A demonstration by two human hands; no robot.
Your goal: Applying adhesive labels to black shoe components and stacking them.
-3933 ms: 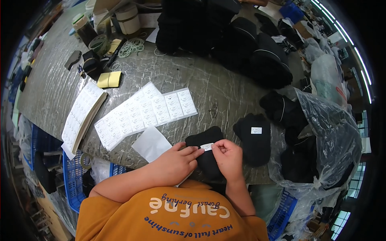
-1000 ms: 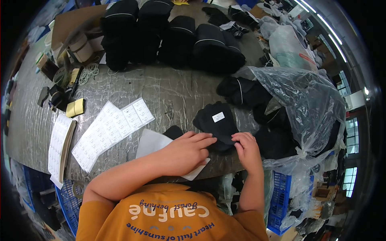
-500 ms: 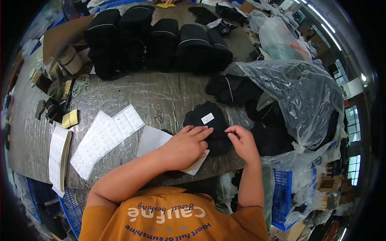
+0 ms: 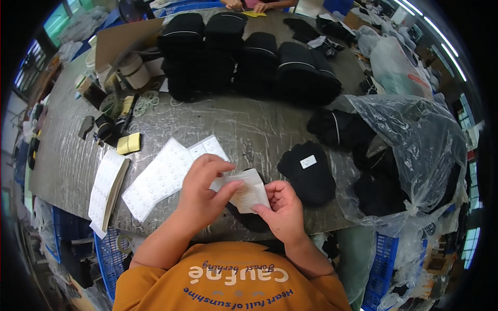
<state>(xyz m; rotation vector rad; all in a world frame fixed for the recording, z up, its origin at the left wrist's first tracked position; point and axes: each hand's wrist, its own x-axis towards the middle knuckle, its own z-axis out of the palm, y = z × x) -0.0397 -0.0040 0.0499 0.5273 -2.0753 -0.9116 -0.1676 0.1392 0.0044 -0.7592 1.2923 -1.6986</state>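
Observation:
My right hand (image 4: 284, 210) holds a small whitish sheet (image 4: 247, 193) with faint print, pinched at its lower right edge between thumb and curled fingers. Over the sheet's left side, my left hand (image 4: 205, 184) has thumb and forefinger apart, the thumb tip overlapping the paper. Right of my hands, a black fabric piece with a lobed outline (image 4: 307, 181) lies flat and bears a white label (image 4: 308, 161). Another dark fabric piece (image 4: 250, 222) shows partly beneath my hands. Printed label sheets (image 4: 158, 179) fan out to the left.
Tied black fabric stacks (image 4: 254, 67) stand across the back. Clear plastic (image 4: 415, 135) covers black bundles at right. A label pad (image 4: 106, 186), yellow pad (image 4: 128, 143) and jars (image 4: 134, 71) sit left. Another person's hands (image 4: 254, 6) hold yellow paper at the far edge.
Both hands have left the labelled black piece and moved to its left. The whitish sheet, formerly lying under my left forearm, is now lifted in my right hand. The view has swung left.

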